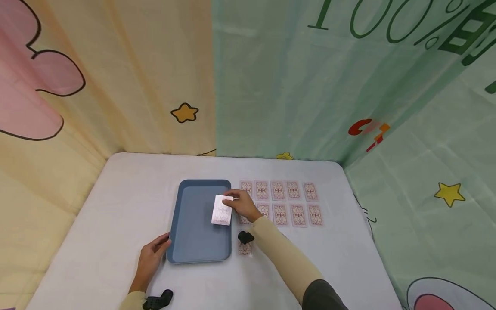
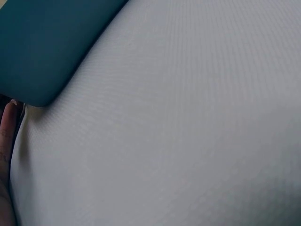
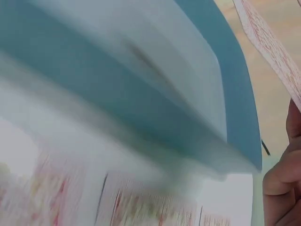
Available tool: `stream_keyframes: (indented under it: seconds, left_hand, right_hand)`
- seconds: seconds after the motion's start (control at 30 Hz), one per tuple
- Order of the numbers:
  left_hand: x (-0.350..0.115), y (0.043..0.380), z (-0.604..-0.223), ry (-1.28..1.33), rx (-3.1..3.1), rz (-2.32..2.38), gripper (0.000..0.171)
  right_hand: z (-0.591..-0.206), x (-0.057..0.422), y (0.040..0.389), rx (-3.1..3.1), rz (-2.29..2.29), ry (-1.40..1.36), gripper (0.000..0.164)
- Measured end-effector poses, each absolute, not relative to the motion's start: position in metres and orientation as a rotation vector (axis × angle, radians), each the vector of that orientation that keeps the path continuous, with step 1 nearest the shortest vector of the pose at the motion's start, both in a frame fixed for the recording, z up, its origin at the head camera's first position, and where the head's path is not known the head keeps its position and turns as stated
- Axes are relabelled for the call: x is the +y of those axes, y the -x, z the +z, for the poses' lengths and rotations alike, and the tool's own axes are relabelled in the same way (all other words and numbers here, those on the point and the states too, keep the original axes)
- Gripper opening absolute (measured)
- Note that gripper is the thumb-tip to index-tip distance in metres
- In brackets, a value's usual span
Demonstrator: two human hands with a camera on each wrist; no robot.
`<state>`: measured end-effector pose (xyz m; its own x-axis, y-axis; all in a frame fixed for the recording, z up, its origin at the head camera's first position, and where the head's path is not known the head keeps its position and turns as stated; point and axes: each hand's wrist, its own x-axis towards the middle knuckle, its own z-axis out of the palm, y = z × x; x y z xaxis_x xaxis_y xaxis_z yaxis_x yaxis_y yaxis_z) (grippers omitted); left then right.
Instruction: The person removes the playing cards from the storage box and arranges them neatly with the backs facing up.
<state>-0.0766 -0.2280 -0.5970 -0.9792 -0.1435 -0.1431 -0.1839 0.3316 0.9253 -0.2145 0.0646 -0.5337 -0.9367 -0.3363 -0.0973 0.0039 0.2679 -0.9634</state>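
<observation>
In the head view my right hand (image 1: 243, 204) pinches a playing card (image 1: 221, 211) between thumb and fingers, over the right side of a blue tray (image 1: 199, 228). Glare washes out most of the card's face there. From the right wrist, the card (image 3: 270, 42) shows a red patterned back, held up at the right edge beside my fingers (image 3: 282, 179). My left hand (image 1: 150, 258) holds the tray's left rim near its front corner, thumb and fingertips right at the edge. The left wrist view catches one finger (image 2: 7, 136) by the tray corner (image 2: 42, 89).
Playing cards (image 1: 293, 190) lie back up in two rows right of the tray, some partly hidden by my right hand and forearm. Another card (image 1: 245, 248) lies nearer me, by the tray's right side. A white cloth covers the table (image 1: 116, 206); printed curtains (image 1: 252, 86) hang around it.
</observation>
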Motion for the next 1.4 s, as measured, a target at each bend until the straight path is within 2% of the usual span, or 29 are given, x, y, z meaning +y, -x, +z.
stream_keyframes:
  seconds: [0.67,0.83,0.93,1.4]
  left_hand:
    - [-0.226,0.073,-0.600,0.311,2.540,1.776,0.046]
    - [-0.226,0.073,-0.597,0.302,2.541,1.782,0.046]
    - [-0.226,0.073,-0.595,0.292,2.535,1.789,0.045]
    - [-0.226,0.074,-0.595,0.308,2.541,1.768,0.046]
  right_hand:
    - [-0.561,0.175,0.152,2.259,-1.762,0.119,0.029]
    - [-0.567,0.188,0.140,2.308,-1.727,0.033,0.029]
    - [-0.586,0.195,0.137,2.365,-1.710,-0.032,0.026]
    - [-0.600,0.191,0.132,2.576,-1.635,-0.007,0.026]
